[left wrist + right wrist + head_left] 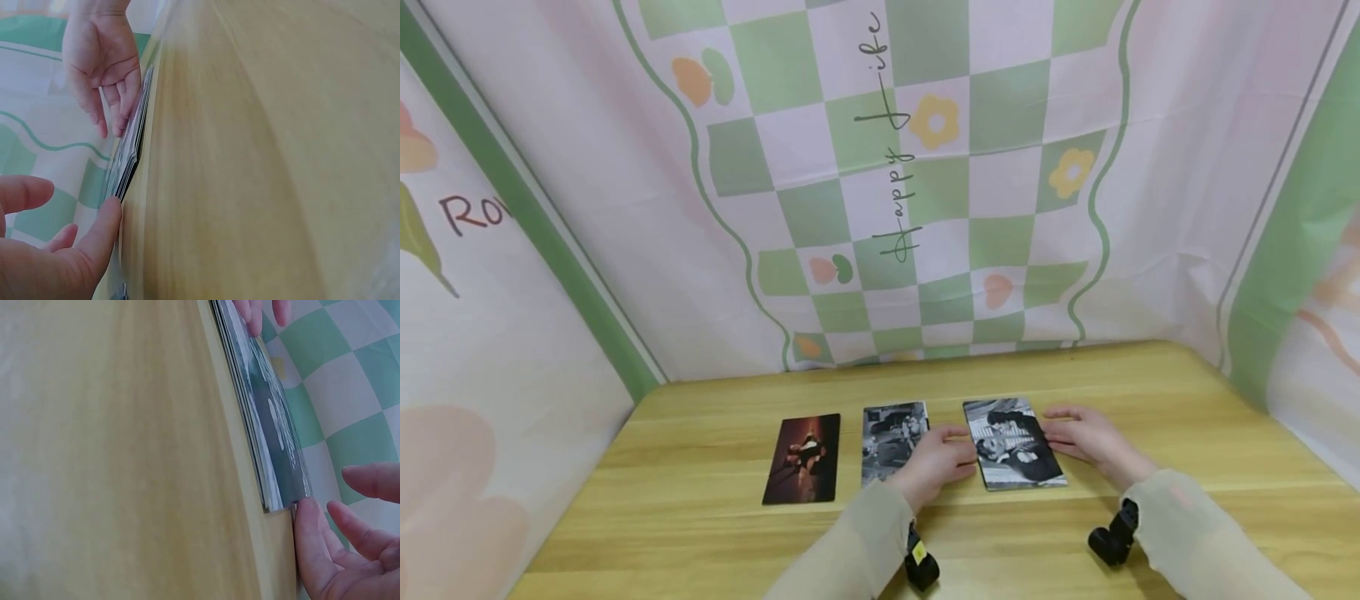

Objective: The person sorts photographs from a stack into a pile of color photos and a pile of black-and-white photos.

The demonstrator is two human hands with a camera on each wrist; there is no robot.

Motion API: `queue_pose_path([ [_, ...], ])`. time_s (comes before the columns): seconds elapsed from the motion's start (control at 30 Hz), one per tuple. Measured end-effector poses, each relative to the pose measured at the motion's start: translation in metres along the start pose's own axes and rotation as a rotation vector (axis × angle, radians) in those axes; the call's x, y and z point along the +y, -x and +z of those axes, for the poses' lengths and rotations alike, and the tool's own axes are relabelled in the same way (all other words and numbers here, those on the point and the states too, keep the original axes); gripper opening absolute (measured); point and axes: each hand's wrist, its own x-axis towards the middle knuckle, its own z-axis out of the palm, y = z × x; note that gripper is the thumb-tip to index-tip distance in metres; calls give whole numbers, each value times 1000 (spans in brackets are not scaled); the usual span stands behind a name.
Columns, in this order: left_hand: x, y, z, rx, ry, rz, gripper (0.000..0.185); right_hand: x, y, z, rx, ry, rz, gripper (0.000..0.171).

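Observation:
A small stack of black-and-white photo cards (pixel 1013 443) lies flat on the table between my two hands. My left hand (pixel 936 465) is at its left edge, the fingers extended; in the left wrist view a fingertip (pixel 114 206) touches the stack's near end. At the right edge is my right hand (pixel 1092 442), with a fingertip (pixel 306 506) against the stack's corner in the right wrist view. The layered card edges (pixel 240 394) show there. Partly behind my left hand lies another black-and-white photo (pixel 891 437).
Farther left on the wooden table (pixel 700 467) lies a dark reddish photo (pixel 805 458) with a figure on it. A checkered cloth (pixel 917 208) hangs behind the table, and printed cloth hangs at both sides. Each wrist wears a black camera (pixel 1112 537).

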Motion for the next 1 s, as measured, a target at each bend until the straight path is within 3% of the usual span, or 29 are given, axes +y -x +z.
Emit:
queue_pose_path([
  [0.2, 1, 0, 0, 8, 4, -14, 40, 1, -1, 0, -11, -46, -3, 50],
  [0.43, 4, 2, -1, 0, 7, -53, 43, 3, -3, -2, -7, -1, 10, 51],
  [0.63, 6, 1, 0, 8, 2, -52, 42, 1, -3, -3, 5, 67, 12, 51],
  [1.0, 5, 1, 1, 45, 21, -37, 41, 2, 0, -2, 26, 20, 36, 55],
])
